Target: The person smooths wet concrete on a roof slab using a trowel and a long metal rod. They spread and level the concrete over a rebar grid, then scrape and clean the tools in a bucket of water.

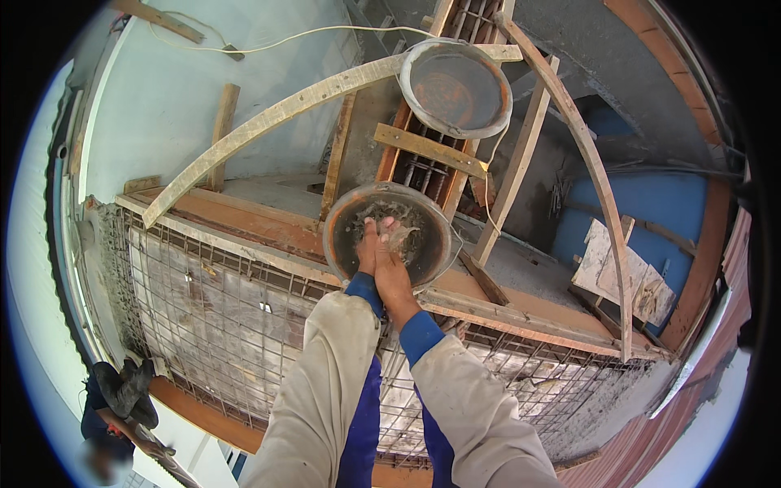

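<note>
Both of my hands reach into a round bucket (pixel 336 236) of murky water in the middle of the view. My left hand (pixel 368 246) has its fingers stretched forward, lying against the other hand. Beside it, my right hand (pixel 392 275) presses close, its fingers pointing the same way and partly covered by splashing water. The water (pixel 419 232) is stirred up and blurred around the fingertips. I see nothing held in either hand. A second bucket (pixel 455 85) of still, brownish water stands farther off, above a wooden beam form.
Steel rebar mesh (pixel 220 305) spans the near side under wooden boards. A short plank (pixel 431 150) crosses the form between the buckets. Curved wooden strips (pixel 285 106) arch on both sides, and a pale cable (pixel 325 29) runs at the back. Another person (pixel 122 407) is at lower left.
</note>
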A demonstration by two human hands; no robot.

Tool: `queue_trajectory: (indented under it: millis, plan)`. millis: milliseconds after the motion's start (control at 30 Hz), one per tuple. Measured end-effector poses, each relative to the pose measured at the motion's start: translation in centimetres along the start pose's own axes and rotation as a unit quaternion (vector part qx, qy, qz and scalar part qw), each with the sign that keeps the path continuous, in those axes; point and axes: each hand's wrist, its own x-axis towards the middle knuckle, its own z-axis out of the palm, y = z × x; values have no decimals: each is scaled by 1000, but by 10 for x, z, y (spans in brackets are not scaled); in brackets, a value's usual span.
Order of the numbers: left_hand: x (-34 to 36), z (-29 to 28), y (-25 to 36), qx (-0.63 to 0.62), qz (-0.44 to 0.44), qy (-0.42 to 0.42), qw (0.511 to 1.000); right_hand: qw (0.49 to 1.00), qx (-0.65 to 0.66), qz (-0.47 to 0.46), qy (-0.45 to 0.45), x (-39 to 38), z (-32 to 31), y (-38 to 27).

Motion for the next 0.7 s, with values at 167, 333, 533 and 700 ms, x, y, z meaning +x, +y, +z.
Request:
queue_trajectory:
  millis: [167, 333, 533, 700]
  plan:
    - [-51, 31, 31, 39, -38, -19, 998, 980, 116, 161, 5, -10, -13, -43]
    - [-123, 70, 59, 453, 189, -147, 859, 857, 485, 174, 2, -22, -51, -66]
    - [-191, 101, 145, 700, 274, -246, 612, 975, 80, 202, 53, -52, -66, -163]
    - [-318, 158, 290, 558, 304, -306, 709, 984, -170, 56, -15, -83, -117, -330]
